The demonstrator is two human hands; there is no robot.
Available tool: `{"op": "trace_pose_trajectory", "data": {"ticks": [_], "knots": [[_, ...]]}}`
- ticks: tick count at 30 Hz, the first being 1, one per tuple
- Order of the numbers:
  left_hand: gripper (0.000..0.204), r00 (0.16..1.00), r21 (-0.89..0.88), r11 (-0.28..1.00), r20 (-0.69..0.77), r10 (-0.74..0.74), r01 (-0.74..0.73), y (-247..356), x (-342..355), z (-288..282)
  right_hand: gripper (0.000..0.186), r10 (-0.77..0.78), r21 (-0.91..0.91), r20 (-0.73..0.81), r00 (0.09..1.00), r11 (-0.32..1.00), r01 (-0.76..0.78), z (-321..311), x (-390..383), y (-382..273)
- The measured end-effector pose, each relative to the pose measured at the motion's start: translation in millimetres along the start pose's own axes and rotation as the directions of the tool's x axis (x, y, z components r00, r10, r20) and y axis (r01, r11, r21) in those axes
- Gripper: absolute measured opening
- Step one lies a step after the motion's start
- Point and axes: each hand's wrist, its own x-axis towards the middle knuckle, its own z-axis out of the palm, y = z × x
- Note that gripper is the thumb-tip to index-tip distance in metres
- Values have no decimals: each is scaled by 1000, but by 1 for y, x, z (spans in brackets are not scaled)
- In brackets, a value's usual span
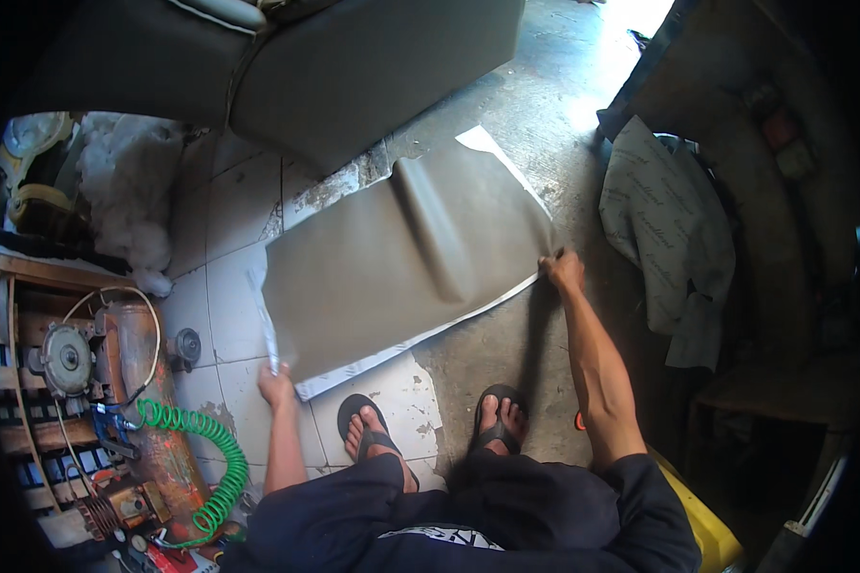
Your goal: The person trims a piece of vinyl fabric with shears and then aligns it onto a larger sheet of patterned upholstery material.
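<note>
A sheet of grey-brown upholstery material [344,277] with white edges spans the space between my two hands, with a raised fold running down its middle. My left hand [278,385] grips its near left corner with closed fingers. At the sheet's right corner, my right hand [564,267] is closed on the edge. Below the sheet, my sandalled feet [368,430] stand on cracked white tiles and concrete.
An old compressor [134,355] with a green coiled hose [222,458] stands left, beside white fluffy stuffing [129,191]. Large grey padded panels [373,67] lie ahead. At right are another printed grey piece [659,229], dark furniture and a yellow object [712,516].
</note>
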Motion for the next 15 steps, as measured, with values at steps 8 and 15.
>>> {"op": "trace_pose_trajectory", "data": {"ticks": [8,15], "knots": [[17,993,617,779,45,109,-113,10,28,-56,36,-55,38,1,998,998,55,24,-59,25],[28,964,632,755,-48,262,-174,28,-12,-46,32,-182,135,-155,971,970,203,10,-51,-2]]}}
